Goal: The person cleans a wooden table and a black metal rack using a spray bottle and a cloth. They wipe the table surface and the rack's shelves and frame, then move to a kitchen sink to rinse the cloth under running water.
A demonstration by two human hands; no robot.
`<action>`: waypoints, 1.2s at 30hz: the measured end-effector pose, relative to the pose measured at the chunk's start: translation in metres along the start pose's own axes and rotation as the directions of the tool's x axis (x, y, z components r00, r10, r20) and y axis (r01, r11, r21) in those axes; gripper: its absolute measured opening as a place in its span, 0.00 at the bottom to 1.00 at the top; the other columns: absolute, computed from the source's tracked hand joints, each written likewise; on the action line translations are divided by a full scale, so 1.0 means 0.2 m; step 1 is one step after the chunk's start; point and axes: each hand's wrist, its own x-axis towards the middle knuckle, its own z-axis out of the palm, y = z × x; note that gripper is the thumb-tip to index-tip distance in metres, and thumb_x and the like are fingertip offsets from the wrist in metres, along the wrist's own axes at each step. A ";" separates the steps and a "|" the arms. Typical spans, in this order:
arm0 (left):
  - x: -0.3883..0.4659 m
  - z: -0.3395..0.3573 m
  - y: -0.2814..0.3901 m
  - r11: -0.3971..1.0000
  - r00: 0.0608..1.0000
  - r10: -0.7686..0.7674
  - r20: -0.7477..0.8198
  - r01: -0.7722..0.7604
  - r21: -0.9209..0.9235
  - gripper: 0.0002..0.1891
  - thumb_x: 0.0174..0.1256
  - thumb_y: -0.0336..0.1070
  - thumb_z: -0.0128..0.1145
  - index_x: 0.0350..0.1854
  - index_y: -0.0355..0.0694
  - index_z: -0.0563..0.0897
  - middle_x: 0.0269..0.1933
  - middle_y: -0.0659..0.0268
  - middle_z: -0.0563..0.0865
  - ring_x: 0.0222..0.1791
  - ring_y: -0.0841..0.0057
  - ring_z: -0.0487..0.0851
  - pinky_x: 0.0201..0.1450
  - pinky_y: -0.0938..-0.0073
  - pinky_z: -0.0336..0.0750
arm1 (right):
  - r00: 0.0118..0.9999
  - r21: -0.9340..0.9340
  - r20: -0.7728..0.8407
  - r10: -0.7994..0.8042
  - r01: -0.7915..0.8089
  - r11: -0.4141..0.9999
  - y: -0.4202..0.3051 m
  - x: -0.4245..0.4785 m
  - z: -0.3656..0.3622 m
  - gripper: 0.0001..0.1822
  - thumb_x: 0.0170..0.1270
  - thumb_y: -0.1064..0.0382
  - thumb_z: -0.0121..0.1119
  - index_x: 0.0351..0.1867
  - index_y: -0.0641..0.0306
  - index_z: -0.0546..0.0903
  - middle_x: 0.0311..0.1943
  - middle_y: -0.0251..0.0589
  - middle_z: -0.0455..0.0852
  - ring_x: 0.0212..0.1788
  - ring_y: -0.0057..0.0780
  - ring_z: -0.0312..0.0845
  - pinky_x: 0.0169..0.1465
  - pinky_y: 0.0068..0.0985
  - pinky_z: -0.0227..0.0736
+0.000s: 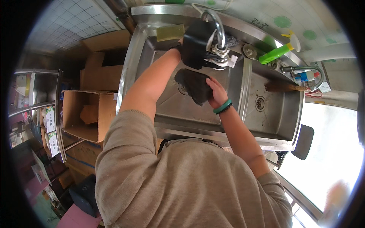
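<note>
My left hand is almost wholly hidden behind a glossy black object beside the chrome faucet; its grip cannot be made out. A dark band circles that wrist. Below and to the right, my right hand, with a teal band and a dark beaded band at the wrist, grips the right edge of a dark grey cloth. The cloth hangs over the large basin of the stainless steel sink, partly covering its drain.
A yellowish block lies at the sink's back left. On the right are a green spray bottle, a brush, a second faucet and a smaller basin. An open cardboard box stands left of the sink.
</note>
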 end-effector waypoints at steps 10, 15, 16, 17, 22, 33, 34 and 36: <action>-0.48 -0.06 0.23 0.576 0.897 -0.437 0.064 0.334 -0.746 0.15 0.64 0.37 0.51 0.51 0.38 0.75 0.48 0.55 0.81 0.50 0.62 0.78 0.49 0.69 0.72 | 0.965 -0.065 -0.255 -0.064 0.049 0.997 0.14 0.27 0.05 0.12 0.65 0.59 0.52 0.50 0.51 0.74 0.42 0.26 0.79 0.45 0.23 0.72 0.47 0.30 0.65; -0.63 -0.05 0.52 0.109 0.691 -0.623 0.366 0.540 -0.835 0.15 0.66 0.37 0.51 0.50 0.33 0.75 0.42 0.62 0.82 0.41 0.79 0.78 0.45 0.78 0.72 | 0.976 -0.037 -0.205 -0.072 0.066 0.997 0.23 0.25 0.14 0.13 0.68 0.55 0.49 0.51 0.50 0.72 0.43 0.24 0.77 0.48 0.20 0.68 0.49 0.31 0.63; -0.64 -0.04 0.52 0.139 0.679 -0.675 0.289 0.501 -0.854 0.15 0.66 0.36 0.52 0.50 0.33 0.75 0.42 0.63 0.82 0.41 0.81 0.78 0.44 0.79 0.73 | 0.979 -0.065 -0.185 -0.082 0.071 0.995 0.25 0.26 0.14 0.14 0.68 0.54 0.48 0.52 0.49 0.72 0.44 0.25 0.77 0.48 0.21 0.69 0.48 0.30 0.64; -0.66 -0.03 0.52 0.050 0.643 -0.703 0.303 0.470 -0.881 0.15 0.66 0.36 0.52 0.50 0.33 0.75 0.42 0.63 0.82 0.41 0.81 0.79 0.44 0.80 0.73 | 0.982 -0.093 -0.164 -0.091 0.077 0.993 0.27 0.26 0.13 0.15 0.68 0.53 0.48 0.53 0.49 0.72 0.46 0.25 0.77 0.48 0.21 0.69 0.48 0.29 0.64; -0.62 -0.10 0.58 -0.497 0.606 -0.680 0.413 0.033 -0.867 0.14 0.67 0.35 0.51 0.50 0.34 0.75 0.42 0.64 0.83 0.42 0.81 0.80 0.44 0.81 0.75 | 0.982 -0.227 -0.188 0.029 -0.072 0.971 0.23 0.34 0.04 0.19 0.68 0.49 0.47 0.56 0.52 0.71 0.50 0.32 0.78 0.50 0.27 0.73 0.53 0.33 0.68; -0.64 0.04 0.53 0.236 0.636 -0.769 0.066 0.378 -0.895 0.19 0.63 0.40 0.57 0.52 0.34 0.73 0.46 0.59 0.79 0.43 0.76 0.78 0.46 0.76 0.73 | 0.922 0.102 -0.319 -0.220 0.264 0.959 0.24 0.39 0.02 0.08 0.66 0.66 0.50 0.43 0.63 0.75 0.39 0.39 0.82 0.41 0.32 0.79 0.47 0.30 0.75; -0.64 0.04 0.53 0.321 0.705 -0.708 0.054 0.389 -0.863 0.20 0.62 0.40 0.58 0.52 0.35 0.73 0.46 0.59 0.79 0.43 0.76 0.78 0.46 0.76 0.73 | 0.935 0.118 -0.271 -0.228 0.268 0.956 0.24 0.39 0.01 0.08 0.66 0.66 0.51 0.43 0.63 0.75 0.39 0.39 0.82 0.40 0.31 0.79 0.47 0.30 0.75; -0.64 0.01 0.53 0.013 0.653 -0.689 0.313 0.443 -0.896 0.19 0.62 0.36 0.58 0.53 0.37 0.71 0.48 0.61 0.77 0.44 0.78 0.77 0.46 0.79 0.73 | 0.955 0.149 -0.168 -0.243 0.269 0.952 0.23 0.38 0.02 0.07 0.65 0.67 0.51 0.43 0.63 0.75 0.39 0.37 0.82 0.40 0.30 0.79 0.45 0.29 0.75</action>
